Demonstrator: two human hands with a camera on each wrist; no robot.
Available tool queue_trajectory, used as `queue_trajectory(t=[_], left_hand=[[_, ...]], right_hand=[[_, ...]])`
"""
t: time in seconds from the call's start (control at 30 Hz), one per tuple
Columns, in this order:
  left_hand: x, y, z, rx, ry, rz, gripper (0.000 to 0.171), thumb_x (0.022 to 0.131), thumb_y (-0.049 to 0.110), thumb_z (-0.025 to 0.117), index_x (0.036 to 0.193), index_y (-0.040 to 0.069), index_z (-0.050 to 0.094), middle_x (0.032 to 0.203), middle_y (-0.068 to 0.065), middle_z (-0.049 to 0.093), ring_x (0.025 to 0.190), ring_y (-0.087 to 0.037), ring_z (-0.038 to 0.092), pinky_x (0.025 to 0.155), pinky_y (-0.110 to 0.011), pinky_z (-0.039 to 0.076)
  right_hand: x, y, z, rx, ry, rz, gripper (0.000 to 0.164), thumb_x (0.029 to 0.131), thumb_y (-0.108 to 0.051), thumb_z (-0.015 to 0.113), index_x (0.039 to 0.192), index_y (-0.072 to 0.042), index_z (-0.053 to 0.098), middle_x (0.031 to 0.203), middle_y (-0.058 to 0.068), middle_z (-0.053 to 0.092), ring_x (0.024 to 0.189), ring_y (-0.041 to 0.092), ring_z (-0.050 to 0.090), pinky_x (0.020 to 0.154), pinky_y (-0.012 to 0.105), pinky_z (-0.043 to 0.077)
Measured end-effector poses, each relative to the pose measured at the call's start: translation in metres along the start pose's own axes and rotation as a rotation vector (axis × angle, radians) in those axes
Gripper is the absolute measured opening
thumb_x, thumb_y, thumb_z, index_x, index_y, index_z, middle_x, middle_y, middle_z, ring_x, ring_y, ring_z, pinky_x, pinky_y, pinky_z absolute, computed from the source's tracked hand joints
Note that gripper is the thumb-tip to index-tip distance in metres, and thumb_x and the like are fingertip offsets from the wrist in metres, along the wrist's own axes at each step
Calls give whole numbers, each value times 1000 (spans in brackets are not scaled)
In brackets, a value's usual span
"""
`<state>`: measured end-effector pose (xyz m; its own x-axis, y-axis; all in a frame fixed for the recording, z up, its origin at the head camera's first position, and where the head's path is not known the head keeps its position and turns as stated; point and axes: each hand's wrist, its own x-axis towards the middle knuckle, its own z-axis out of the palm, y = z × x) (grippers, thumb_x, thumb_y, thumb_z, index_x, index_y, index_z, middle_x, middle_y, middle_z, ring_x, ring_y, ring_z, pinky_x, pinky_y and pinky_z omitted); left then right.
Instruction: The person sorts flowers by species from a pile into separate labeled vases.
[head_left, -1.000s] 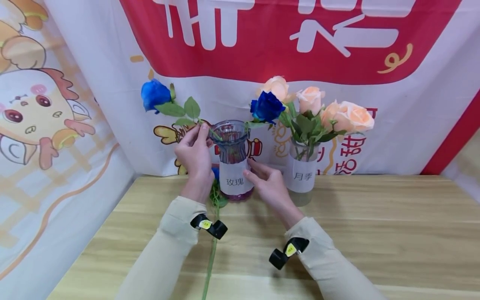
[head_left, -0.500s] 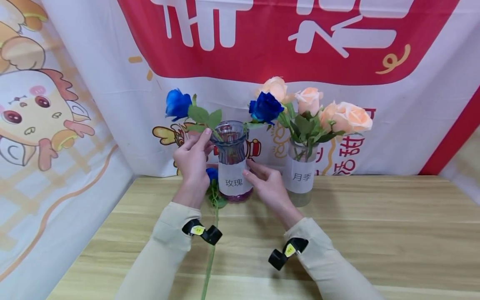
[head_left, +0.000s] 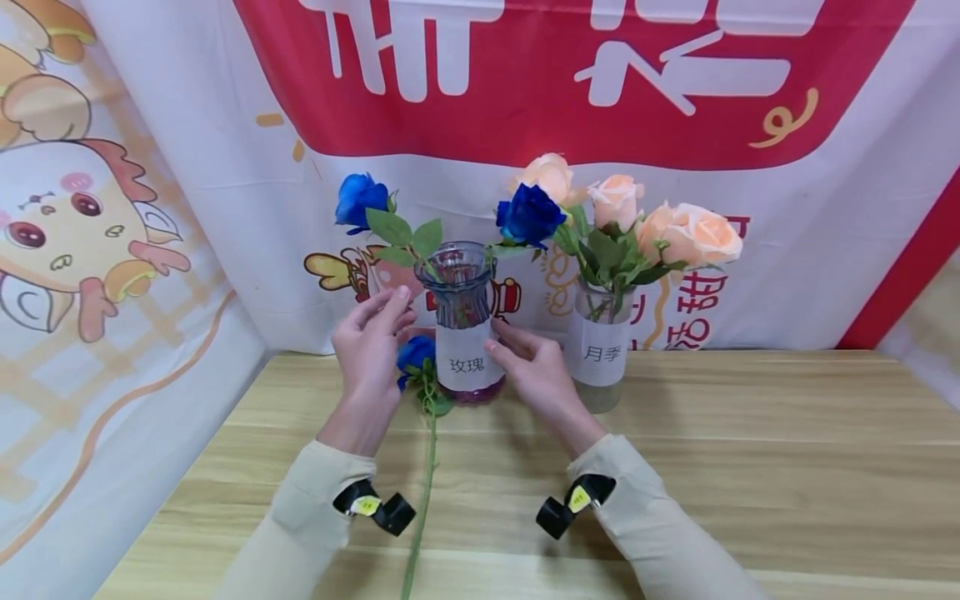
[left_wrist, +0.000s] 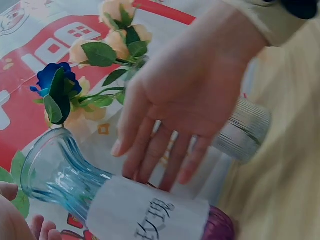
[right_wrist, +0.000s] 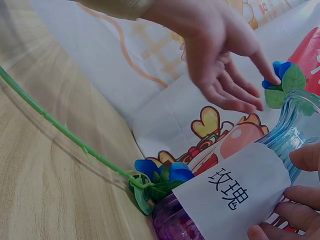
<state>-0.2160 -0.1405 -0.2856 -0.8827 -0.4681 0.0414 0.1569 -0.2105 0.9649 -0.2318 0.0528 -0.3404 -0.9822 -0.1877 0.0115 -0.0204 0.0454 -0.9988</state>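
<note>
A bluish glass vase (head_left: 467, 354) with a purple base and white label stands on the table. One blue rose (head_left: 362, 202) leans left from its rim; a second blue rose (head_left: 531, 215) leans right. Just left of the vase, my left hand (head_left: 369, 354) holds nothing, its fingers loosely bent; in the right wrist view its fingertip overlaps the left-leaning rose. My right hand (head_left: 542, 371) touches the vase's right side at the label; the left wrist view shows its fingers (left_wrist: 172, 162) straight and spread, tips hidden. Another blue rose (head_left: 416, 354) lies left of the vase base, its stem pointing toward me.
Close on the right, a clear vase (head_left: 600, 392) with a white label holds several peach roses (head_left: 618, 200). The wooden table (head_left: 750, 483) ends at a red and white printed cloth (head_left: 675, 125) behind. A cartoon-printed cloth (head_left: 187, 275) hangs on the left.
My left hand brought the left-leaning blue rose rightward into the vase, then let go and drew back toward me. The blue rose on the table shows more. My right hand stays at the vase.
</note>
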Motion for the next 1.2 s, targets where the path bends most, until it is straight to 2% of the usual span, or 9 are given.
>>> queue_trajectory(t=[0.27, 0.4, 0.53, 0.7, 0.8, 1.0, 1.2], left_hand=[[-11, -13, -28, 113, -7, -41, 39, 97, 35, 79, 127, 12, 68, 107, 5, 78, 93, -10, 73, 83, -22, 62], [-17, -24, -37, 167, -32, -100, 39, 99, 29, 78, 132, 12, 66, 121, 0, 76, 97, -9, 72, 86, -23, 62], [-23, -37, -42, 227, -81, -159, 44, 99, 20, 76, 140, 10, 62, 136, -8, 71, 107, -12, 71, 91, -24, 61], [-28, -50, -53, 329, -177, -207, 53, 97, 15, 78, 145, 6, 58, 146, -17, 65, 108, -10, 70, 95, -29, 61], [-28, -58, -62, 408, -227, -229, 55, 95, 14, 80, 145, 5, 60, 147, -18, 64, 103, -8, 71, 95, -33, 61], [-28, -72, -73, 533, -307, -288, 60, 89, 10, 84, 144, 8, 61, 146, -15, 66, 102, -16, 71, 88, -34, 62], [-28, -73, -73, 650, -324, -266, 70, 78, 8, 91, 142, 11, 61, 140, -15, 67, 101, -24, 69, 81, -33, 62]], right_hand=[[0, 2, 2, 5, -6, -6, 52, 106, -32, 66, 156, -21, 54, 164, -4, 51, 154, 21, 46, 126, 42, 41], [-1, 2, 1, 1, -8, 4, 52, 106, -32, 66, 156, -22, 54, 164, -6, 50, 155, 18, 45, 126, 42, 41], [-2, 1, 0, -9, -10, 8, 52, 106, -33, 66, 156, -24, 54, 165, -9, 49, 155, 16, 43, 127, 41, 40], [-2, 0, 1, -18, -9, 11, 52, 107, -34, 65, 156, -24, 53, 165, -10, 48, 156, 16, 43, 127, 41, 39], [-1, 0, 2, -14, -9, 10, 52, 106, -33, 66, 156, -24, 53, 165, -10, 49, 155, 16, 44, 127, 41, 40], [-1, 1, 2, -12, -10, 2, 52, 106, -32, 66, 156, -23, 53, 165, -8, 49, 155, 17, 44, 126, 40, 41], [0, 1, 0, -15, -7, 7, 52, 106, -34, 65, 156, -24, 53, 165, -7, 49, 155, 16, 44, 126, 39, 41]])
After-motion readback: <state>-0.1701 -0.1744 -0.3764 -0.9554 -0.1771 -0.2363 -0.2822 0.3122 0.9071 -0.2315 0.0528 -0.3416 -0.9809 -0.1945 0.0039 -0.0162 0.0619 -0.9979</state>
